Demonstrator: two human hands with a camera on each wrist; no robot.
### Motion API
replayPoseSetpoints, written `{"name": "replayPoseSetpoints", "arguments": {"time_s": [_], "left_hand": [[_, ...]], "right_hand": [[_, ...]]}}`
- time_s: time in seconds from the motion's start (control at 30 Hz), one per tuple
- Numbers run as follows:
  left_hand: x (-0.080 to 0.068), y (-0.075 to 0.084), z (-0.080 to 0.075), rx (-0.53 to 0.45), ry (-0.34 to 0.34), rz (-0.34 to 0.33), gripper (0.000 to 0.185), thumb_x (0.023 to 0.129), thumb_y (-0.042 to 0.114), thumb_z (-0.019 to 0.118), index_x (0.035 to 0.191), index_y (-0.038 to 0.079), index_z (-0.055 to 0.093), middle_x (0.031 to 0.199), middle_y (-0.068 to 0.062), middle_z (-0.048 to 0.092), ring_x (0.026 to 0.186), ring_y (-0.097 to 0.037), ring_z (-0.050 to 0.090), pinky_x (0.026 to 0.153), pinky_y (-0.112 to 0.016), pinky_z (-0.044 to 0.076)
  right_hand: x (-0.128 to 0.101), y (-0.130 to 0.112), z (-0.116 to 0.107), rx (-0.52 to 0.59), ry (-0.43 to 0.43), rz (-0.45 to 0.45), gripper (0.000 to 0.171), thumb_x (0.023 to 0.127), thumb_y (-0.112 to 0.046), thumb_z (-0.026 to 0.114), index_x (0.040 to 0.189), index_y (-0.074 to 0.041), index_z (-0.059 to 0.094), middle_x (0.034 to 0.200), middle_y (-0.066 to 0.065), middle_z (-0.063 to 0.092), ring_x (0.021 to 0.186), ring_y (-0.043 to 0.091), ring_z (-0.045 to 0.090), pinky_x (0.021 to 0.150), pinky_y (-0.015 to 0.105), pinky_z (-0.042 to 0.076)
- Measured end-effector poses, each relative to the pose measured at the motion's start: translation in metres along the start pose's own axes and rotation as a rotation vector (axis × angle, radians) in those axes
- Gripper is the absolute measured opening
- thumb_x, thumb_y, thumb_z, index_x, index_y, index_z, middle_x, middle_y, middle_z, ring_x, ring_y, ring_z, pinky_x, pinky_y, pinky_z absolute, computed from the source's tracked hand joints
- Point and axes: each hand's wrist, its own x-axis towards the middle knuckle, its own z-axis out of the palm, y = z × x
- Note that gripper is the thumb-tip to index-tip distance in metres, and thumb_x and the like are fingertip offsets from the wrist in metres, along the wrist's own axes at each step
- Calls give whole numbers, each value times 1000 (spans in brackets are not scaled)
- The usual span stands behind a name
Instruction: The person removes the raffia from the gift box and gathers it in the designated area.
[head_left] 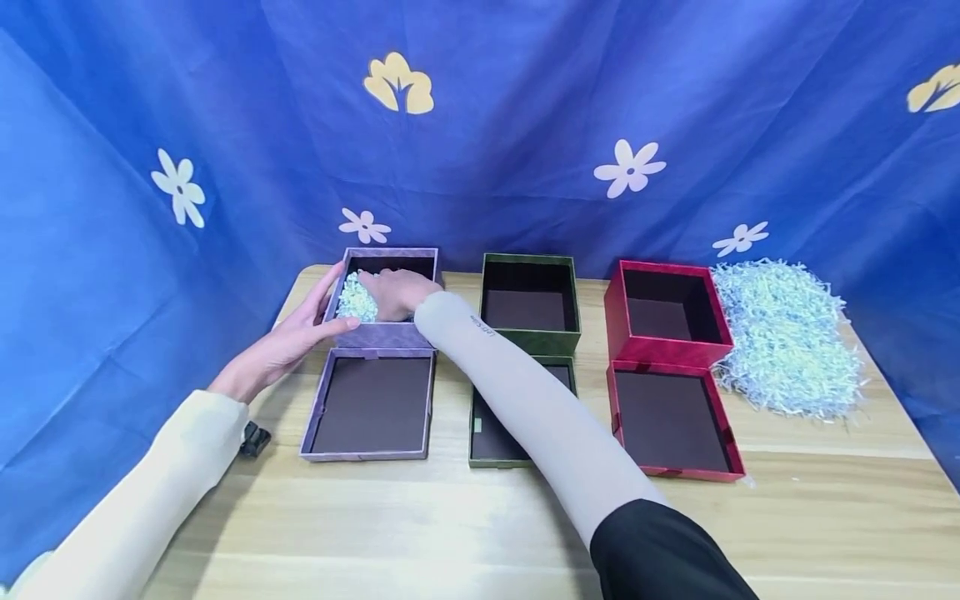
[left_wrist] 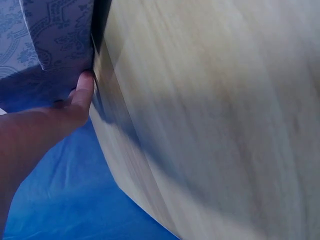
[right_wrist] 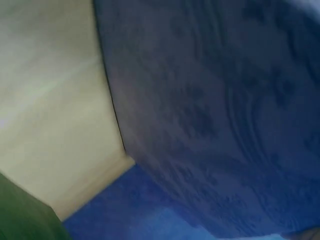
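My left hand (head_left: 296,333) rests against the left side of an open lilac patterned box (head_left: 390,336), its thumb lying over the front rim. In the left wrist view, a fingertip (left_wrist: 86,80) touches the box's patterned wall (left_wrist: 65,37). My right hand (head_left: 397,293) reaches down inside the same box, beside pale blue-green shredded paper (head_left: 356,298). Its fingers are mostly hidden, so whether they hold any paper does not show. The right wrist view is filled mostly by the lilac box's outer wall (right_wrist: 200,110). In front of the box lies its lilac lid (head_left: 372,407), inner side up.
Right of the lilac box stand a green box (head_left: 528,340) and a red box (head_left: 667,350), both open. The green lid (head_left: 501,433) and red lid (head_left: 671,417) lie before them. A shredded paper heap (head_left: 787,342) sits far right. A small black object (head_left: 255,439) is near my left wrist.
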Motion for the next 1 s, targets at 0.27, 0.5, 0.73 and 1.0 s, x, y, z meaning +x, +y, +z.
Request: {"name": "replayPoseSetpoints", "arguments": {"time_s": [0.27,0.5,0.73,1.0], "left_hand": [[-3,-2,1,35,19,19,101,109,15,68,176,40,-4,181,2,-17,164,-26,-14,129,-62,3],[3,0,5,45,25,12,103,109,17,68,175,39,-8,180,4,-20,163,-21,-15,129,-58,-1],[1,5,10,12,10,-4,106,108,16,68,175,38,-10,178,7,-24,162,-19,-21,128,-57,-9],[1,5,7,-8,16,-20,106,107,17,70,174,44,-8,179,8,-23,161,-16,-18,129,-55,-7]], "right_hand": [[-11,-5,1,39,68,-51,61,110,-45,62,163,-21,43,150,3,61,133,18,59,109,32,46],[-15,0,-1,94,106,-66,48,108,-48,65,148,-23,55,141,-3,65,122,15,62,102,31,49],[-18,4,-2,126,121,-111,57,105,-47,71,154,-25,53,144,-4,64,123,15,61,102,31,49],[-21,4,-9,142,146,-137,73,99,-50,78,162,-25,48,147,-6,63,126,14,60,103,29,48]]}}
